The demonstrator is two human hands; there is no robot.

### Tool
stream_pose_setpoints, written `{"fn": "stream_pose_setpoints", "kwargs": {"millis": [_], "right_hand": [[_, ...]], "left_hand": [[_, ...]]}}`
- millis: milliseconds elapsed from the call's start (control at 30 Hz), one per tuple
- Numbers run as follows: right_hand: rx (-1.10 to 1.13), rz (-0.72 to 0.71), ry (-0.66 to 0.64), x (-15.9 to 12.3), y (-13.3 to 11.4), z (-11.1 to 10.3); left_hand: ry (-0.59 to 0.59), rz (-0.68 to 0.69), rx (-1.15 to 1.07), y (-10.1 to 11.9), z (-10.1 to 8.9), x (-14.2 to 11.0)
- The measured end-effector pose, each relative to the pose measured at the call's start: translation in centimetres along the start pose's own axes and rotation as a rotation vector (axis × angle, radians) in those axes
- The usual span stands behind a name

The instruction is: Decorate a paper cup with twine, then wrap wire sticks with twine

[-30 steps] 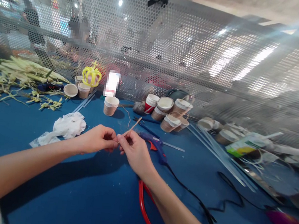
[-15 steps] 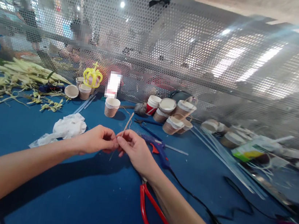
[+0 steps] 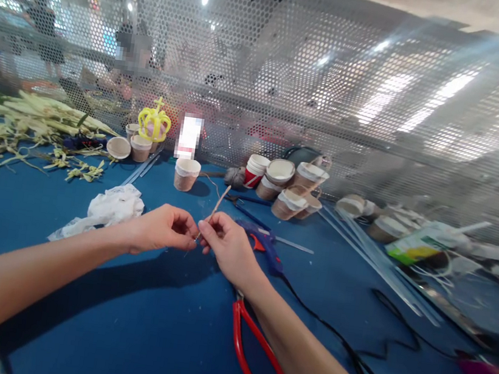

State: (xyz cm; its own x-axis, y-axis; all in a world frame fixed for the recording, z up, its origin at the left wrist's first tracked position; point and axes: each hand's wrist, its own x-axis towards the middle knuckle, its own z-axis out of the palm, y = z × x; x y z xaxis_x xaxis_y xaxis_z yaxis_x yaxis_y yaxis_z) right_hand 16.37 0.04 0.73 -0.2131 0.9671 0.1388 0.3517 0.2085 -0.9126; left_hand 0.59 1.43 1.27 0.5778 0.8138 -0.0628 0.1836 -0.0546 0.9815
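Observation:
My right hand (image 3: 229,249) is closed in a pinch on a thin tan stick-like piece (image 3: 222,199), apparently wound with twine. It tilts up and to the right out of my fingers. My left hand (image 3: 164,228) pinches close to its lower end, fingertips nearly touching those of my right hand. What exactly lies between the left fingertips is too small to make out. A loose thin strand (image 3: 217,186) curves up behind the piece toward a grey ball of twine (image 3: 235,177). Under my right forearm lie red-handled scissors (image 3: 237,332), their blades mostly hidden.
A blue glue gun (image 3: 268,251) with a black cord lies right of my hands. Wrapped cups (image 3: 185,180) stand along the perforated metal screen (image 3: 293,64). Crumpled white plastic (image 3: 116,206) is at left, beyond it pale husks (image 3: 42,117). Clear glue sticks (image 3: 373,258) lie at right.
The stick-like piece leans further to the right than before. My left fingertips have drawn slightly away from my right ones and now sit at its lower end. The view has shifted slightly.

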Motion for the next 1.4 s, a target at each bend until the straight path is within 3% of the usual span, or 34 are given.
{"fn": "stream_pose_setpoints", "kwargs": {"millis": [300,600,1400], "right_hand": [[-0.119,-0.019,0.109,-0.5,-0.5,0.5],[0.124,-0.044,-0.054,-0.2,-0.6,-0.1],[-0.084,-0.020,0.091,-0.4,0.0,0.3]], "left_hand": [[0.213,0.074,0.091,-1.1,1.6,0.1],[0.128,0.025,-0.007,-0.6,1.2,-0.1],[0.172,0.022,0.096,-0.5,1.4,-0.1]]}}
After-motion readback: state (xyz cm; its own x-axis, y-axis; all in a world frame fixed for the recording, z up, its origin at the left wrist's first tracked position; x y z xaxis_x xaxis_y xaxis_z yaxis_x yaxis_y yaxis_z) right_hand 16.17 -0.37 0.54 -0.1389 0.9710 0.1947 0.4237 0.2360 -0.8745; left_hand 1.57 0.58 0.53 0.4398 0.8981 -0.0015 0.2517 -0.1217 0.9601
